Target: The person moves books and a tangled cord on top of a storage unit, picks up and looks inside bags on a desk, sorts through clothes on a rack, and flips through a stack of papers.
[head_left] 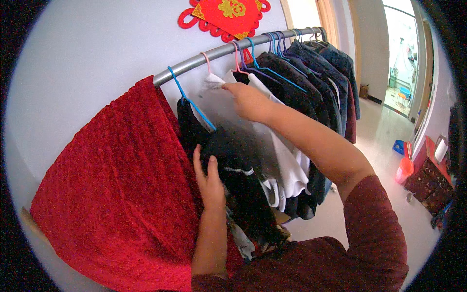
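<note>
A grey-and-white shirt [228, 117] hangs from a pink hanger [206, 62] on the metal rail [194, 59]. My right hand [245, 100] reaches across and pinches this shirt near its white collar. In front of it, a black garment [231, 153] hangs on a blue hanger [192, 103] at the rail's near end. My left hand [211, 184] rests against that black garment with its fingers stretched apart. Left of this hand a large red velvety cloth [116, 190] drapes down from the rail's end.
Several dark clothes [301, 73] hang close together farther along the rail. A red decoration [226, 17] with gold corners is on the wall above. On the floor at right stand a pink bucket [404, 169] and a blue dustpan-like thing [399, 146]. A doorway [401, 53] opens beyond.
</note>
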A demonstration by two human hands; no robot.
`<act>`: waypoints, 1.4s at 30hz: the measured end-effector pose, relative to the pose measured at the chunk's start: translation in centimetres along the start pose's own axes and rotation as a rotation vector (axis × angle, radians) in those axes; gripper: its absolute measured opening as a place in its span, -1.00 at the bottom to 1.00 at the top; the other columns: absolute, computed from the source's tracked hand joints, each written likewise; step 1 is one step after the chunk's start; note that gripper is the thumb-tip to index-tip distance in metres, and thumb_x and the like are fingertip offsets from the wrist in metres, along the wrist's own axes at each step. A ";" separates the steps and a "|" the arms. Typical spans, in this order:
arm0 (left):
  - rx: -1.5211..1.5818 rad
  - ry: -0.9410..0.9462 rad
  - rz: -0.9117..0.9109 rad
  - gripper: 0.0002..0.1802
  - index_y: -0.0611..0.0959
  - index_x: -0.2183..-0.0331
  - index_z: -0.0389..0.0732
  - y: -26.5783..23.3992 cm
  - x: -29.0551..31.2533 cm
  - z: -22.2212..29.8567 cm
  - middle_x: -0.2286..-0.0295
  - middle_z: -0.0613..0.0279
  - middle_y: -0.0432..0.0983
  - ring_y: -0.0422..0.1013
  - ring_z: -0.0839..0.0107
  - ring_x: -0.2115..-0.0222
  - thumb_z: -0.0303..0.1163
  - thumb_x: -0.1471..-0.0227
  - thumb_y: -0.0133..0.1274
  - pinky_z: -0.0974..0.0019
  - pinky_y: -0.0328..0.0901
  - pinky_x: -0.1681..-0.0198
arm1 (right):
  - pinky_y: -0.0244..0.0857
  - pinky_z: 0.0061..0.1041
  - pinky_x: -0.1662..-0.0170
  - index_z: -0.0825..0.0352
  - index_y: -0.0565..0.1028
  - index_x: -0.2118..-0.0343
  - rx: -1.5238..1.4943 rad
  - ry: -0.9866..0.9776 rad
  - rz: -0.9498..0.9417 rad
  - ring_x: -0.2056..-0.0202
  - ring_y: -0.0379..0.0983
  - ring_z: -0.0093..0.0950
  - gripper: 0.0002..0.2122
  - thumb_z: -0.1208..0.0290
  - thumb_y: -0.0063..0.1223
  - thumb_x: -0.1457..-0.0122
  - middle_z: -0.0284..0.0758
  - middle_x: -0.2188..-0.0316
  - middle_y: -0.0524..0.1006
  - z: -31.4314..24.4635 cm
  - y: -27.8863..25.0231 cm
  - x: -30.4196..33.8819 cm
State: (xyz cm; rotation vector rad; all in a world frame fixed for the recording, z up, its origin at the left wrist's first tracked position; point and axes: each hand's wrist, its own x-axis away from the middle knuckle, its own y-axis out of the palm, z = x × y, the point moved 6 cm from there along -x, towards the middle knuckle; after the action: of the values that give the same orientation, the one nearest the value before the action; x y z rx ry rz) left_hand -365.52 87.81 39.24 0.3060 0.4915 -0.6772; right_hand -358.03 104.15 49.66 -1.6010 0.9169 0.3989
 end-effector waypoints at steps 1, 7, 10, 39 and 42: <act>-0.002 -0.007 -0.007 -0.55 0.22 0.04 -0.18 0.0 0.0 -0.1 0.09 0.09 0.15 0.13 0.29 0.11 -0.36 0.03 -0.21 0.35 -0.01 0.02 | 0.10 -0.38 0.08 0.41 0.22 0.12 -0.001 0.010 -0.002 0.18 0.24 -0.16 -0.58 0.55 -0.19 0.15 -0.01 0.24 0.32 0.1 0.3 -0.1; 0.241 -0.110 -0.003 -0.51 0.16 0.01 -0.19 -3.6 1.3 -1.5 -0.01 0.09 -0.03 -0.05 0.23 -0.01 -0.40 0.03 -0.22 0.29 -0.13 -0.04 | 0.23 -0.51 0.27 0.38 0.25 0.11 -0.056 -0.059 0.245 0.32 0.31 -0.41 -0.60 0.39 -0.05 0.06 -0.15 0.26 0.35 -1.9 -4.4 3.2; 0.093 -0.053 -0.014 -0.52 0.15 0.01 -0.23 -3.7 4.1 -1.5 -0.01 0.08 -0.02 -0.06 0.22 -0.02 -0.45 0.03 -0.23 0.29 -0.15 -0.05 | 0.19 -0.60 0.21 0.33 0.27 0.13 -0.291 0.099 0.260 0.25 0.27 -0.53 -0.69 0.46 -0.12 -0.01 -0.30 0.20 0.33 -1.7 -7.7 11.5; -1.184 -0.448 0.258 -0.67 0.39 0.36 -0.42 -10.5 13.5 -11.2 0.36 -0.10 0.32 0.23 0.09 0.25 -0.40 0.19 0.01 0.19 0.14 0.19 | 0.26 -0.50 0.59 0.40 0.44 0.47 -0.048 1.170 -0.983 0.65 0.38 -0.41 -0.83 0.46 -0.17 0.12 -0.20 0.64 0.45 8.7 -0.5 99.7; -1.442 -0.530 0.000 -0.75 0.43 0.37 -0.32 -11.1 12.9 -12.7 0.33 -0.03 0.35 0.25 0.15 0.23 -0.42 0.20 -0.03 0.23 0.16 0.21 | 0.27 -0.49 0.60 0.43 0.44 0.50 -0.174 1.563 -0.839 0.65 0.39 -0.41 -0.82 0.46 -0.21 0.11 -0.19 0.65 0.45 9.7 -5.0 100.6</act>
State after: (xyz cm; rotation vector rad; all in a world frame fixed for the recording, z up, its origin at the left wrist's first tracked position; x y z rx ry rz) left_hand -368.37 78.17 20.52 -1.2013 0.3608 -0.2488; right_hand -288.60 79.17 -19.53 -2.1652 1.1247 -1.6032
